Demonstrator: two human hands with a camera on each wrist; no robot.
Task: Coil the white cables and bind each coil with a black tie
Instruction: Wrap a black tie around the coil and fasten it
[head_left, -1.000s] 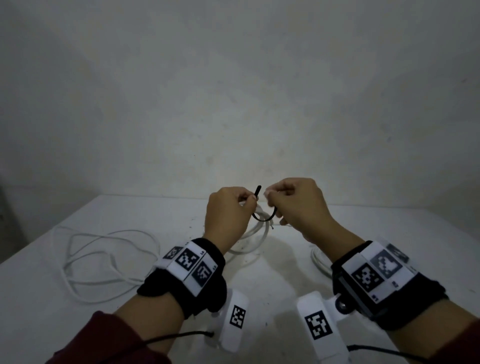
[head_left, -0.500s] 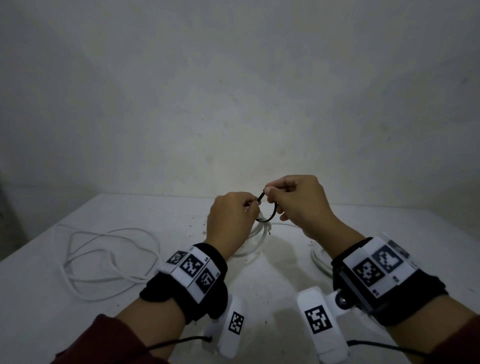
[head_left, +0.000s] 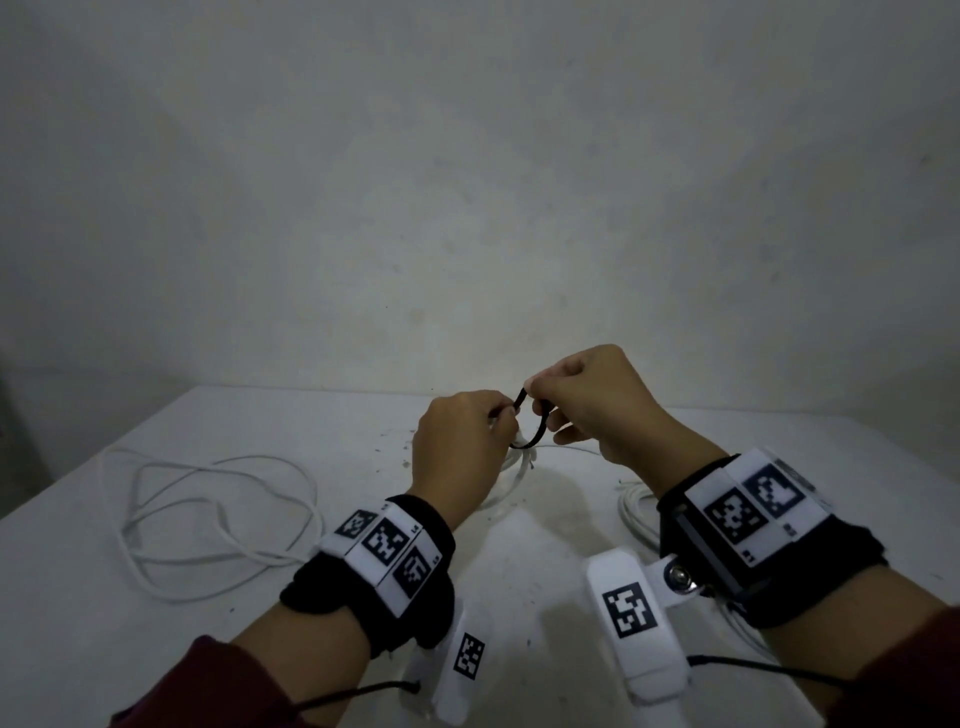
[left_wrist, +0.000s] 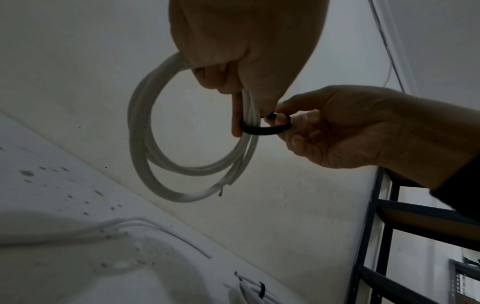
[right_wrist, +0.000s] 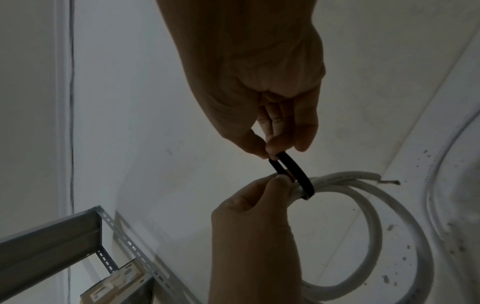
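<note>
My left hand (head_left: 497, 422) grips a small white cable coil (left_wrist: 145, 133), which hangs from its fingers above the white table (head_left: 78, 597). A black tie (left_wrist: 265, 130) loops round the coil's bunched strands just below that grip. My right hand (head_left: 537, 401) pinches the tie's doubled end between thumb and fingers, close against the left fingertips. In the right wrist view the tie (right_wrist: 293, 169) runs from the right fingertips (right_wrist: 270, 151) down to the coil (right_wrist: 371, 226) held by the left hand (right_wrist: 275, 185). The head view hides most of the coil behind the left hand.
A loose white cable (head_left: 208, 519) sprawls on the table's left half. More white cable (head_left: 631, 506) lies under my right wrist. A coil bound with a black tie (left_wrist: 249, 292) lies on the table. A plain wall backs the table; metal shelving (left_wrist: 384, 226) stands beside it.
The tie's free end, which stuck up between the hands, is now caught by my right hand and bent over into a loop. Both hands rose slightly.
</note>
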